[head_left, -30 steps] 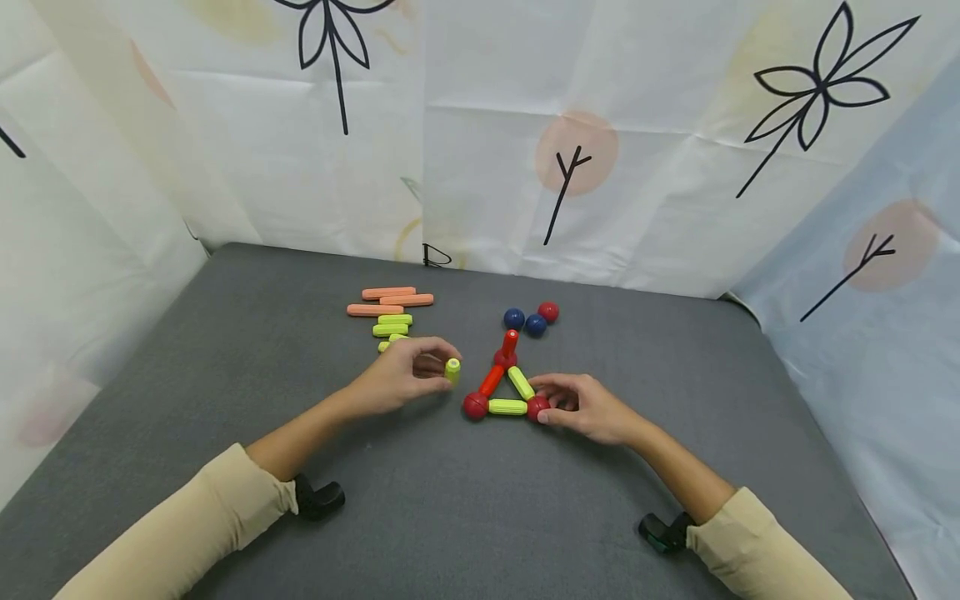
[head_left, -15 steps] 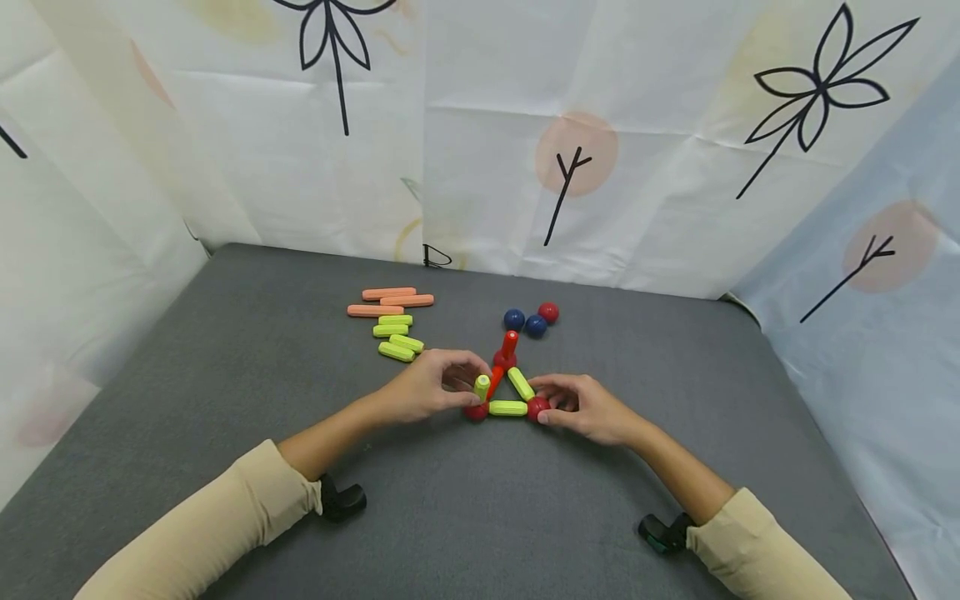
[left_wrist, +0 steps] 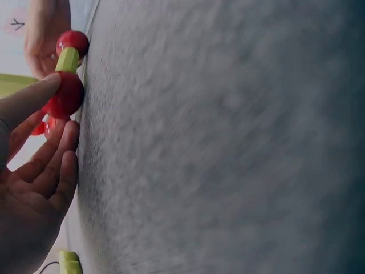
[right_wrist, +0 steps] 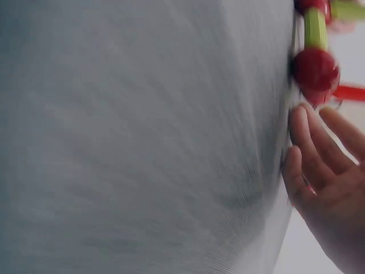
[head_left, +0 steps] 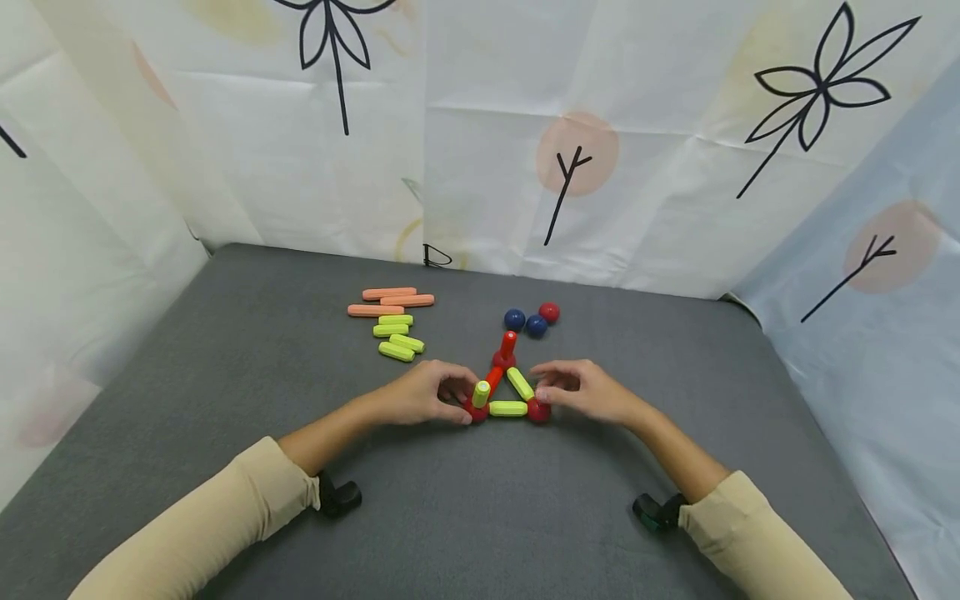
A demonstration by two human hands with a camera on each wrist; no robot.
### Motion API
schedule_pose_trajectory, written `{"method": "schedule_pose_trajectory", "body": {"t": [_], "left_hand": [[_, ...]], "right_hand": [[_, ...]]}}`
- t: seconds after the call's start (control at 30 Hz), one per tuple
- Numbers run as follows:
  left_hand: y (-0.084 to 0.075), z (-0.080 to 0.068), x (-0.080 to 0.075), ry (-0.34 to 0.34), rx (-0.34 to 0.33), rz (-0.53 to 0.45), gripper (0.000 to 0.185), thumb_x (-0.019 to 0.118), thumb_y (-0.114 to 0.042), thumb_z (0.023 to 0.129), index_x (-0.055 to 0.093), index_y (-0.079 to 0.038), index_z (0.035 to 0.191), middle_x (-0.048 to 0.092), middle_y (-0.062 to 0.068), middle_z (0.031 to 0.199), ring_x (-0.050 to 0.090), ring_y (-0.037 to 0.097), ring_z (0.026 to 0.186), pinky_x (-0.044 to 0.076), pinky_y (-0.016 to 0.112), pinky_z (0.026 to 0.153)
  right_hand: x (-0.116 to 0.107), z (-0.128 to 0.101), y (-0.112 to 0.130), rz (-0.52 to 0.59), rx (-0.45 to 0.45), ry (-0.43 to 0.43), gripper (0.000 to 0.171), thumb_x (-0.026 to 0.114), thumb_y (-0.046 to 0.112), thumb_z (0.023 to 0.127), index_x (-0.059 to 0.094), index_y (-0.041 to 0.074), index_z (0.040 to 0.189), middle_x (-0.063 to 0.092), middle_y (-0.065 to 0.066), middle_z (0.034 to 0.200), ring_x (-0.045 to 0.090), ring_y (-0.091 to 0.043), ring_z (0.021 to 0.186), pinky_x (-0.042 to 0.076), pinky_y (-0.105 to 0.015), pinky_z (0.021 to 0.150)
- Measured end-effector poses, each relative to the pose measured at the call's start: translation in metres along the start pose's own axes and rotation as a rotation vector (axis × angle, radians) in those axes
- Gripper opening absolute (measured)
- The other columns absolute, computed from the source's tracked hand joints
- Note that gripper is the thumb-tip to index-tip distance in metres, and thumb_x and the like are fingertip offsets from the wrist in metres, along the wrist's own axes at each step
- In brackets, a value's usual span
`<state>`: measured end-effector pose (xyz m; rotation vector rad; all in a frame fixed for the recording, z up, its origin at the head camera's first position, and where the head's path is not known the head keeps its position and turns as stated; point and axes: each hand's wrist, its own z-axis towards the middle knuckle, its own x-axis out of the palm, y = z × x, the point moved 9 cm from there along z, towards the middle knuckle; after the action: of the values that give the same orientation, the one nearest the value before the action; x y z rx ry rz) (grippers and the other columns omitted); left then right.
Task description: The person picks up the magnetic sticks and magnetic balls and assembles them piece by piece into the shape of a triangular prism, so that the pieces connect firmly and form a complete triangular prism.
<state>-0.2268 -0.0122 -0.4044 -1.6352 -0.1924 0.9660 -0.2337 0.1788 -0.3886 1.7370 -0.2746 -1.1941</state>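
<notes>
Left hand (head_left: 429, 393) pinches left red ball (head_left: 478, 414), green rod (head_left: 481, 395) upright atop; right hand (head_left: 588, 390) relaxed beside right red ball (head_left: 538, 412), gripping nothing; best brace pinched ball, seat rod straight

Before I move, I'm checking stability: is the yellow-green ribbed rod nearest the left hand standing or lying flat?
Standing: in the head view, the yellow-green ribbed rod rises from a glossy red ball.

Green rod (head_left: 481, 395) now on red ball (head_left: 478, 415)
</notes>
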Motion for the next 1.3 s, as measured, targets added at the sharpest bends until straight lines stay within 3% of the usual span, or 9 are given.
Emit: {"method": "schedule_pose_trajectory", "body": {"t": [0.17, 0.27, 0.43, 0.53, 0.77, 0.9, 1.0, 1.17, 1.3], "left_hand": [[0.005, 0.001, -0.001, 0.034, -0.001, -0.05, 0.037, 0.08, -0.009, 0.084, 0.067, -0.005, 0.119, 0.069, 0.002, 0.108, 0.065, 0.013, 0.096, 0.053, 0.027, 0.088], [0.007, 0.002, -0.001, 0.045, -0.017, -0.062, 0.039, 0.08, -0.009, 0.085, 0.067, -0.005, 0.121, 0.069, 0.003, 0.109, 0.065, 0.014, 0.096, 0.053, 0.028, 0.088], [0.01, 0.002, 0.0, 0.05, -0.045, -0.078, 0.039, 0.08, -0.01, 0.085, 0.067, -0.006, 0.121, 0.069, 0.003, 0.109, 0.064, 0.014, 0.096, 0.053, 0.026, 0.087], [0.009, 0.004, 0.0, 0.049, -0.039, -0.078, 0.037, 0.08, -0.01, 0.085, 0.067, -0.006, 0.119, 0.069, 0.003, 0.108, 0.064, 0.015, 0.095, 0.053, 0.026, 0.087], [0.01, 0.005, 0.0, 0.051, -0.048, -0.082, 0.032, 0.08, -0.008, 0.084, 0.067, -0.007, 0.113, 0.069, 0.003, 0.106, 0.064, 0.015, 0.094, 0.053, 0.026, 0.087], [0.008, 0.004, -0.001, 0.055, -0.052, -0.079, 0.031, 0.08, -0.007, 0.084, 0.067, -0.007, 0.112, 0.069, 0.003, 0.107, 0.063, 0.016, 0.095, 0.053, 0.026, 0.087], [0.008, 0.004, -0.001, 0.057, -0.051, -0.076, 0.03, 0.08, -0.008, 0.084, 0.068, -0.007, 0.111, 0.069, 0.003, 0.107, 0.063, 0.016, 0.095, 0.053, 0.027, 0.087], [0.008, 0.004, -0.001, 0.054, -0.046, -0.079, 0.029, 0.08, -0.008, 0.084, 0.068, -0.008, 0.11, 0.069, 0.003, 0.106, 0.063, 0.015, 0.095, 0.053, 0.026, 0.086], [0.006, 0.004, -0.001, 0.051, -0.025, -0.094, 0.028, 0.08, -0.008, 0.084, 0.068, -0.006, 0.109, 0.069, 0.003, 0.105, 0.064, 0.015, 0.095, 0.053, 0.028, 0.087]], "right_hand": [[-0.04, 0.022, -0.009, -0.1, 0.034, -0.266, 0.038, 0.063, 0.013, 0.098, 0.057, -0.005, 0.131, 0.068, -0.02, 0.108, 0.066, -0.031, 0.087, 0.053, -0.037, 0.074], [-0.057, 0.032, -0.015, -0.218, 0.06, -0.364, 0.043, 0.062, 0.009, 0.098, 0.052, -0.004, 0.137, 0.06, -0.025, 0.122, 0.062, -0.038, 0.1, 0.05, -0.05, 0.084], [-0.06, 0.051, -0.025, -0.408, 0.058, -0.317, 0.056, 0.062, -0.001, 0.092, 0.044, -0.002, 0.146, 0.045, -0.028, 0.143, 0.045, -0.044, 0.13, 0.035, -0.059, 0.107], [-0.057, 0.058, -0.031, -0.452, 0.073, -0.287, 0.054, 0.063, 0.0, 0.093, 0.046, -0.001, 0.144, 0.048, -0.027, 0.141, 0.044, -0.043, 0.132, 0.033, -0.058, 0.109], [-0.061, 0.058, -0.033, -0.421, 0.139, -0.374, 0.041, 0.063, 0.008, 0.097, 0.054, 0.002, 0.136, 0.062, -0.022, 0.125, 0.057, -0.039, 0.114, 0.042, -0.056, 0.098], [-0.069, 0.051, -0.02, -0.328, 0.097, -0.468, 0.047, 0.066, 0.011, 0.097, 0.05, 0.001, 0.14, 0.065, -0.023, 0.122, 0.061, -0.038, 0.11, 0.045, -0.055, 0.093], [-0.072, 0.047, -0.002, -0.22, 0.02, -0.492, 0.046, 0.067, 0.012, 0.096, 0.052, 0.0, 0.138, 0.066, -0.022, 0.122, 0.061, -0.035, 0.112, 0.047, -0.05, 0.088], [-0.058, 0.042, 0.034, -0.096, -0.114, -0.386, 0.038, 0.068, 0.011, 0.096, 0.058, 0.001, 0.131, 0.069, -0.015, 0.119, 0.061, -0.026, 0.111, 0.048, -0.038, 0.083], [-0.039, 0.038, 0.052, -0.054, -0.194, -0.271, 0.039, 0.068, 0.005, 0.094, 0.059, 0.001, 0.131, 0.068, -0.012, 0.121, 0.061, -0.023, 0.107, 0.049, -0.039, 0.086]]}}
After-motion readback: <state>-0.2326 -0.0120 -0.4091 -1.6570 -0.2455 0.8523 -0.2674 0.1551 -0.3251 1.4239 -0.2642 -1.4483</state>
